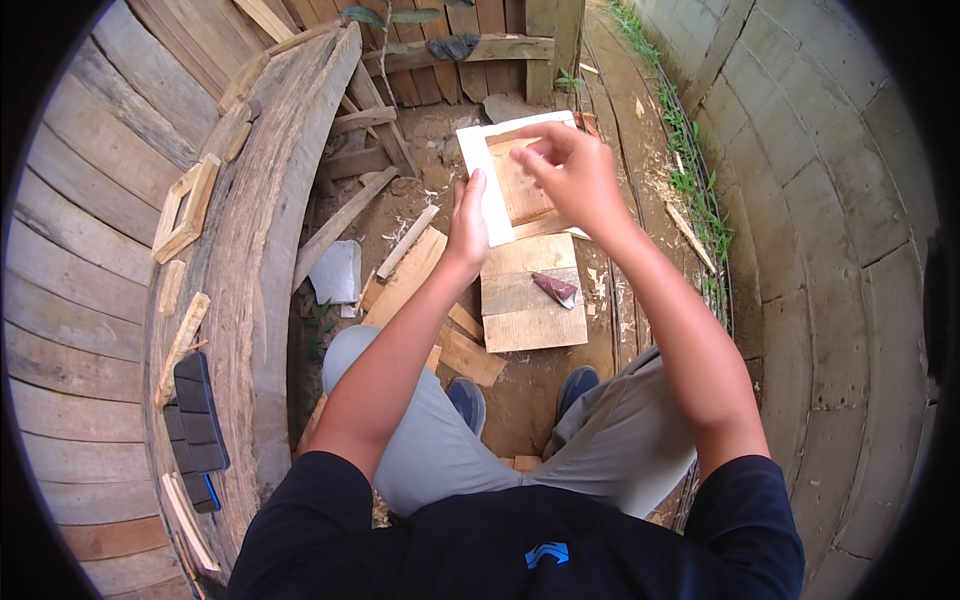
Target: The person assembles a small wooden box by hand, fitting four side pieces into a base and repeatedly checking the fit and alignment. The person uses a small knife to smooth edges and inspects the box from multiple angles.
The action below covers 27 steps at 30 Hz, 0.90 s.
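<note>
A square wooden frame with a white-painted border and a bare wood middle (484, 180) is held up in front of me. My left hand (467, 222) grips its lower left edge. My right hand (575, 172) rests on the wood panel near the upper right, fingers curled against the surface. Whether it holds something small against the panel I cannot tell. Below the frame, a flat wooden board (530, 300) lies on the dirt ground with a folded piece of reddish-brown sandpaper (555, 288) on it.
A thick, worn timber beam (265, 230) runs along my left, carrying small wooden frames (186, 208), wood strips and dark blocks (200, 420). Offcuts (420, 270) and a grey sheet (335, 272) lie on the ground. A concrete wall (830, 200) stands right; my shoes (520, 395) are below.
</note>
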### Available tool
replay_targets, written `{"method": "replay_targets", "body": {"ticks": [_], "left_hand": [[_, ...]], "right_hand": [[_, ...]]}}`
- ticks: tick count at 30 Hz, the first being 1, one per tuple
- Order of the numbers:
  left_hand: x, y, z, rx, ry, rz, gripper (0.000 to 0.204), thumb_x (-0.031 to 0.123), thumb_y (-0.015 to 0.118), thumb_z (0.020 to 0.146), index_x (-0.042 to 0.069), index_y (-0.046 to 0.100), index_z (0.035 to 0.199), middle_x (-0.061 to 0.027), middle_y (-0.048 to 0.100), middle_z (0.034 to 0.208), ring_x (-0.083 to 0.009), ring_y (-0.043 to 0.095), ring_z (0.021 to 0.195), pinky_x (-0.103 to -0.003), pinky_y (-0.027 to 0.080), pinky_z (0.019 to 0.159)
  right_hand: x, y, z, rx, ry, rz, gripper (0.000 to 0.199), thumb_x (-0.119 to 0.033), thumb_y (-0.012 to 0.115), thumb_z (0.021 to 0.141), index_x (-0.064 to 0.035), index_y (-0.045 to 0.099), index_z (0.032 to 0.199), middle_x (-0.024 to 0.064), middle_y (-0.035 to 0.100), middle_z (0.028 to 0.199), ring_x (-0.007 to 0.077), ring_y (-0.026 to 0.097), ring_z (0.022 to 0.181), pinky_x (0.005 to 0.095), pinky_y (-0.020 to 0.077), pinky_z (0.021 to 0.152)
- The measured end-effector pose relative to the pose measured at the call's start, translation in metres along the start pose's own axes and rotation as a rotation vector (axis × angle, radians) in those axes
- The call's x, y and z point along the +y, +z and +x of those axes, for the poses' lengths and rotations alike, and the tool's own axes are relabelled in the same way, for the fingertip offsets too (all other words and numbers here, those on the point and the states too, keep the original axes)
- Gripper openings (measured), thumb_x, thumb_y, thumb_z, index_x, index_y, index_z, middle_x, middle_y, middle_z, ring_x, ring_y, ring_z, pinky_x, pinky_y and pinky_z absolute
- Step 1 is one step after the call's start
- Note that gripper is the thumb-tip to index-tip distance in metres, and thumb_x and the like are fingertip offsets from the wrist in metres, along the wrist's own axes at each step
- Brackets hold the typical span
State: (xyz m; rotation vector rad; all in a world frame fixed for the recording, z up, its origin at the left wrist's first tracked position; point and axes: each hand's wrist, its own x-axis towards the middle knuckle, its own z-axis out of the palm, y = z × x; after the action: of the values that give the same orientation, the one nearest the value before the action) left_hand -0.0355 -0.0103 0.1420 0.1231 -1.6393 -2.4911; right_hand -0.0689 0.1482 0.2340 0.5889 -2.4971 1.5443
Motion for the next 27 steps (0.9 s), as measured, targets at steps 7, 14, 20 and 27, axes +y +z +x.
{"method": "replay_targets", "body": {"ticks": [7,14,20,27], "left_hand": [[0.031,-0.001,-0.001,-0.22,-0.154,-0.183,0.06,0.043,0.04,0.11,-0.003,0.045,0.149,-0.0149,0.057,0.146,-0.024,0.056,0.133,-0.04,0.039,0.115],[0.045,-0.011,0.006,-0.301,-0.274,-0.189,0.06,0.045,0.037,0.111,0.0,0.044,0.15,-0.0156,0.057,0.146,-0.0252,0.059,0.13,-0.041,0.044,0.112],[0.049,-0.02,0.011,-0.349,-0.306,-0.25,0.062,0.046,0.038,0.11,-0.001,0.046,0.149,-0.0162,0.059,0.144,-0.0261,0.06,0.129,-0.042,0.045,0.111],[0.046,-0.025,0.012,-0.4,-0.312,-0.365,0.058,0.043,0.036,0.111,0.0,0.047,0.149,-0.0154,0.061,0.142,-0.0251,0.062,0.127,-0.041,0.047,0.11]], "right_hand": [[-0.005,-0.046,0.014,0.152,0.283,-0.139,0.071,-0.043,0.079,0.087,-0.0002,0.058,0.139,0.0219,0.067,0.131,0.0237,0.067,0.117,0.0411,0.0542,0.099],[0.005,-0.054,0.014,-0.248,0.479,0.326,0.068,-0.044,0.08,0.086,0.002,0.06,0.132,0.0124,0.07,0.115,0.0175,0.068,0.095,0.0328,0.0543,0.079],[-0.026,-0.062,0.008,-0.244,0.424,0.392,0.067,-0.05,0.079,0.087,0.0013,0.058,0.124,0.006,0.066,0.1,0.0083,0.061,0.075,0.0225,0.0503,0.064],[-0.041,-0.058,0.0,-0.241,0.35,0.47,0.071,-0.052,0.077,0.088,0.0047,0.055,0.126,0.0101,0.067,0.104,0.0113,0.067,0.085,0.0259,0.0568,0.071]]}}
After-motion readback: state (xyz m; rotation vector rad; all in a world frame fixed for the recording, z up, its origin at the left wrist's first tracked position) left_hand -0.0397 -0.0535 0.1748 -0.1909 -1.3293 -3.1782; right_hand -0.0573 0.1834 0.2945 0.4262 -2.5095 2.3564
